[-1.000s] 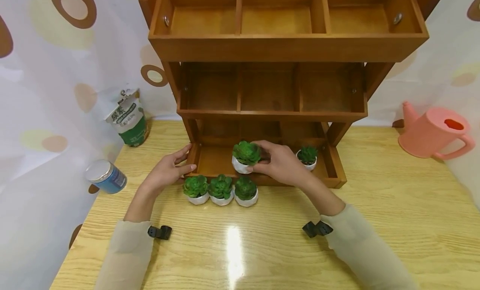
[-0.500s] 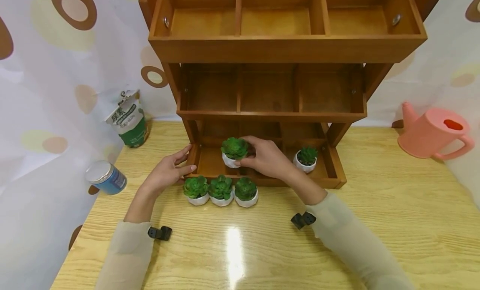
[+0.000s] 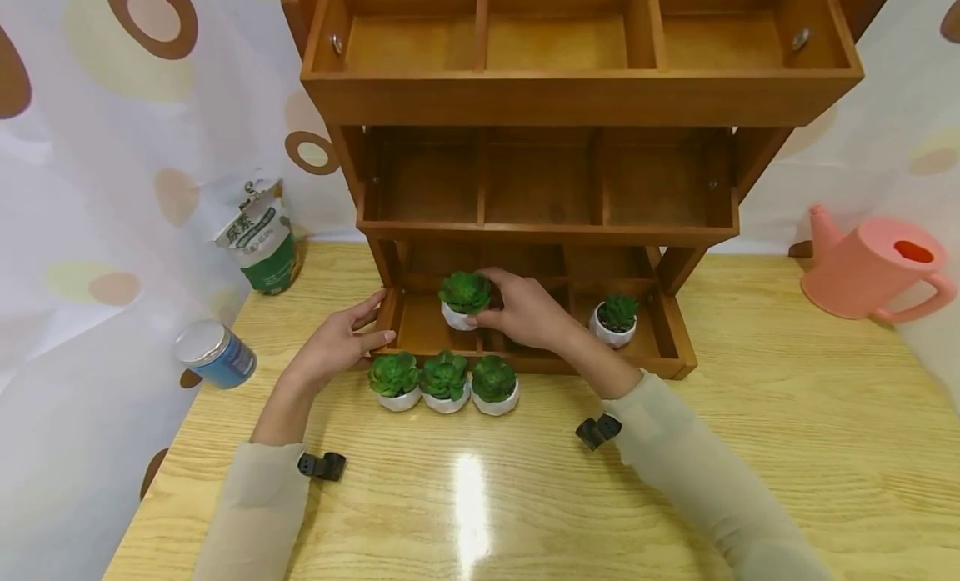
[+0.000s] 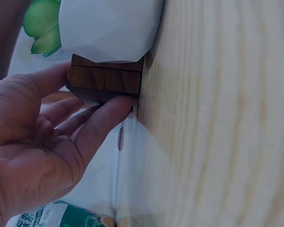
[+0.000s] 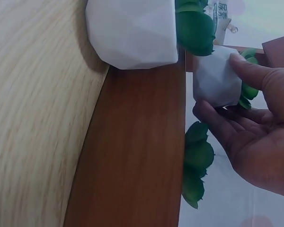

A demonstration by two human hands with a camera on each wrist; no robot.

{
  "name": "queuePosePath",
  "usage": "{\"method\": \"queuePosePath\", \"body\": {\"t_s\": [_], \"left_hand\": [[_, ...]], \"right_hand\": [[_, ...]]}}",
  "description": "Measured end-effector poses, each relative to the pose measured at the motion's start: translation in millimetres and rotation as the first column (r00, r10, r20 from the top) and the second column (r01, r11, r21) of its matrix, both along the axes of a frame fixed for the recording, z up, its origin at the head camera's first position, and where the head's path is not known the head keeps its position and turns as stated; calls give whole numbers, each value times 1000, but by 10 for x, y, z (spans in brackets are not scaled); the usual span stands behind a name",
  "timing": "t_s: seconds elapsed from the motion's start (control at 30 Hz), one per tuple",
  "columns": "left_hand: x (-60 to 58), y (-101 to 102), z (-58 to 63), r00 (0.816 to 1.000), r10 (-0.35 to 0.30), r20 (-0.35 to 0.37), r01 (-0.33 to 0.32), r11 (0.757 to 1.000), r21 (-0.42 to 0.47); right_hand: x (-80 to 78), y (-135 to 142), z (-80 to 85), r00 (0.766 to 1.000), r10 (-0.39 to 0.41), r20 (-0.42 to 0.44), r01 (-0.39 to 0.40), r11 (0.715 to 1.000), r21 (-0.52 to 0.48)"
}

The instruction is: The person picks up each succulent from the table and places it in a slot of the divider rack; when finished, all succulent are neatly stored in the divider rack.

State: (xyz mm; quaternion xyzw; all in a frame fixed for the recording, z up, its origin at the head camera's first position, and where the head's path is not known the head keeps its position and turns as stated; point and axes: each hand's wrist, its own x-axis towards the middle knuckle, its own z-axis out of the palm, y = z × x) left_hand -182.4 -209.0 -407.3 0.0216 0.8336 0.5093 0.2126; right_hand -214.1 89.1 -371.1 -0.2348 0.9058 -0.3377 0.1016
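A potted succulent (image 3: 465, 293) in a white faceted pot is pinched by my right hand (image 3: 525, 312), above the left part of the bottom tray of a brown wooden shelf (image 3: 546, 364). The right wrist view shows thumb and fingers on either side of this white pot (image 5: 217, 78). My left hand (image 3: 333, 339) grips the left end of the bottom tray; in the left wrist view its thumb and a finger hold the wooden corner (image 4: 106, 78). Three similar succulents stand in a row before the tray, the middle one (image 3: 446, 381) among them. Another small potted plant (image 3: 615, 321) sits in the tray's right compartment.
Two divided tiers rise above the bottom tray, the top one (image 3: 577, 102) jutting forward. A blue can (image 3: 217, 356) and a clipped green-white bag (image 3: 262, 243) stand left. At far right is a pink watering can (image 3: 873, 268). Wooden table (image 3: 795, 431) lies in front.
My right hand has carried the potted succulent leftward and slightly farther back, over the tray's left part. My left hand has stayed at the tray's left end.
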Motion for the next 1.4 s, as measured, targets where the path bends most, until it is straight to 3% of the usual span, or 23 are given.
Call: {"method": "queuePosePath", "body": {"t_s": [0.8, 1.4], "left_hand": [[-14, -5, -15, 1000, 20, 11, -20, 1000, -6], [-12, -14, -27, 1000, 13, -9, -13, 1000, -5]], "right_hand": [[-98, -419, -94, 994, 107, -18, -104, 987, 122], [-115, -575, -154, 990, 131, 52, -138, 975, 176]]}}
